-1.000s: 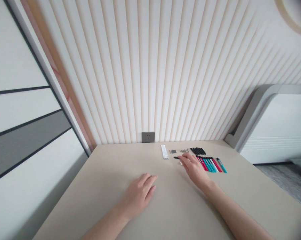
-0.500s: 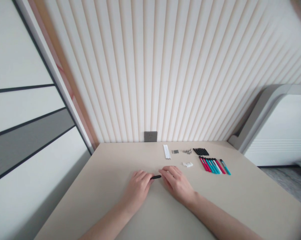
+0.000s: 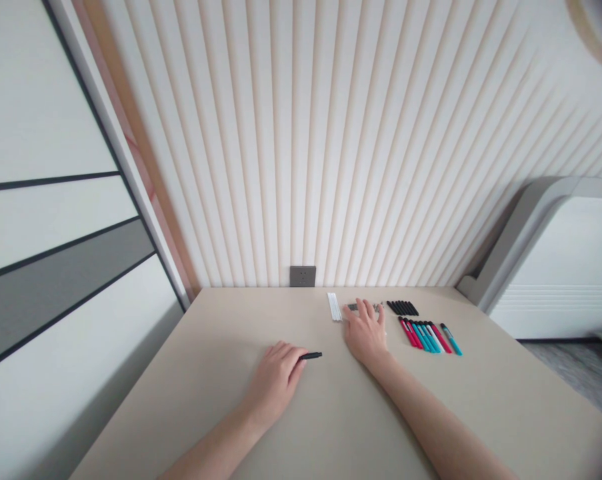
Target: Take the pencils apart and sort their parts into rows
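My left hand [image 3: 281, 373] is closed, with thumb and fingers pinching a short black pen barrel [image 3: 311, 356]. The barrel lies almost level, its narrower end pointing right. My right hand [image 3: 368, 333] is over the back of the table, fingers spread, nothing visibly held in it. Beneath its fingertips are small grey metal parts [image 3: 351, 307], partly covered by the hand. Just left of that hand lies a bundle of thin white pen refills [image 3: 334, 307]. The small white pieces seen earlier are mostly hidden behind the right hand.
On the right of the beige table [image 3: 221, 333] a row of short black pen parts [image 3: 403, 308] lies behind red, teal and white pen barrels [image 3: 425, 335]. One teal barrel [image 3: 451, 339] lies apart. A dark wall socket [image 3: 303, 276] sits above the table's back edge.
My right hand has left the black pen barrel and moved forward and right to the small metal parts, fingers spreading. My left hand stays in place, still gripping the barrel.
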Available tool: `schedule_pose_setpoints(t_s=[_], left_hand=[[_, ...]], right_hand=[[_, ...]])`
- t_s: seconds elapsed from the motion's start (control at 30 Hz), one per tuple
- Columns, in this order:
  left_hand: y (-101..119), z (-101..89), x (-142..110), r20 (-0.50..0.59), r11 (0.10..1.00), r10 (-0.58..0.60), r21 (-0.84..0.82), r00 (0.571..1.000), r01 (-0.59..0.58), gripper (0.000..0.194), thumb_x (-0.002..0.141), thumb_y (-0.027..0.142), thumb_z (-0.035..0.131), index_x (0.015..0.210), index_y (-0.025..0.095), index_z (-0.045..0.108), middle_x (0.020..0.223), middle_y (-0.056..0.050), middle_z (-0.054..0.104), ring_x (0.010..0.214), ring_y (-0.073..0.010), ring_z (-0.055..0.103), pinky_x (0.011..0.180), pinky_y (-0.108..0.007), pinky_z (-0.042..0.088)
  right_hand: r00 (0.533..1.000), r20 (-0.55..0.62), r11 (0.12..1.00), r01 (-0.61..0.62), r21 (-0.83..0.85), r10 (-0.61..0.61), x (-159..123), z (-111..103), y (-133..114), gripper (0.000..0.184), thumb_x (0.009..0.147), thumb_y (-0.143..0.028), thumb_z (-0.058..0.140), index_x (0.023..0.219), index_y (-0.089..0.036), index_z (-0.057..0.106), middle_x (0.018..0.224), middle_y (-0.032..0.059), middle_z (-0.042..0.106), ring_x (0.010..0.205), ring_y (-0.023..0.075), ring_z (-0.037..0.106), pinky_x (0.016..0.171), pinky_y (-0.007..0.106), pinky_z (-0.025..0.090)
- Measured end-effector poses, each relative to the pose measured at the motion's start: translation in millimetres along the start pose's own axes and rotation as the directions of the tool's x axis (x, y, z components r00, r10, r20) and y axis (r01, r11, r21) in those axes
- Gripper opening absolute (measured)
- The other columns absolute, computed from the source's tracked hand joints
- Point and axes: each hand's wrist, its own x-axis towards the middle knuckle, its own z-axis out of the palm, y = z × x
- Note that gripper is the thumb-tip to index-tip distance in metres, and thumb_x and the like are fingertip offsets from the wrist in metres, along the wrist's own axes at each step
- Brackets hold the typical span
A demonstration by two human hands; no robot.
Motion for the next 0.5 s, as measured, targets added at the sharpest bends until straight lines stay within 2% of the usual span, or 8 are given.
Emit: schedule_pose_setpoints(t_s=[0.2,0.5], left_hand=[[-0.1,0.0,-1.5,0.006,1.0,-0.004,0.002,1.0,0.004,0.015,0.097,0.019,0.05,0.104,0.024,0.063,0.095,-0.002,0.068,0.091,-0.0215,0.059,0.083,-0.037,0.044],[1.0,-0.5,-1.9,0.004,1.0,0.0,0.003,1.0,0.0,0.016,0.096,0.019,0.051,0.104,0.025,0.063,0.095,-0.002,0.068,0.092,-0.0216,0.06,0.083,-0.037,0.046]], right_hand=[[0.998,-0.044,0.999,0.039,0.036,-0.037,-11.4,-12.6,3.9,0.022,0.092,-0.02,0.049,0.092,-0.02,0.071,0.122,0.0128,0.064,0.126,0.0299,0.045,0.112,0.058,0.016],[0.998,-0.04,0.992,0.054,0.111,-0.05,-18.6,-21.8,8.6,0.026,0.095,-0.022,0.049,0.081,-0.022,0.07,0.106,0.0072,0.071,0.114,0.0284,0.053,0.112,0.057,0.017]])
